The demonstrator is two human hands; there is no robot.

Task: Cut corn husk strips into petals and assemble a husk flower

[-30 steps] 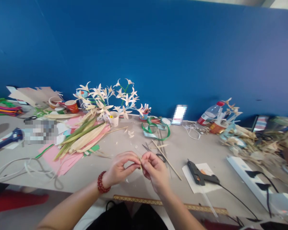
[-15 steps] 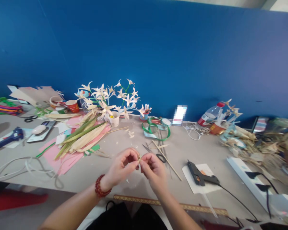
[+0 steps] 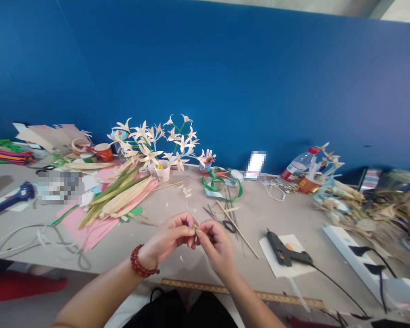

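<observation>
My left hand point(image 3: 171, 237), with a red bead bracelet point(image 3: 140, 264) on its wrist, and my right hand point(image 3: 216, 243) meet over the near edge of the grey table point(image 3: 280, 214). Both pinch the same small tan leaf strip point(image 3: 195, 227) between fingertips. Just behind my right hand lie thin sticks point(image 3: 235, 225) and black-handled scissors point(image 3: 227, 224). A black glue gun point(image 3: 285, 249) rests on white paper to the right.
A bouquet of cream leaf flowers point(image 3: 157, 141) stands at the back by the blue wall. Long leaves point(image 3: 118, 193) lie on pink paper at left, near a blue glue gun point(image 3: 10, 197) and white cord. Green ribbon point(image 3: 222, 184), a bottle point(image 3: 299, 163), dry husks point(image 3: 369, 205) and a power strip point(image 3: 358, 257) fill the right.
Both hands stay pinched on the strip; fingers have shifted a little and the hands sit slightly left and lower in view. Nothing on the table has moved.
</observation>
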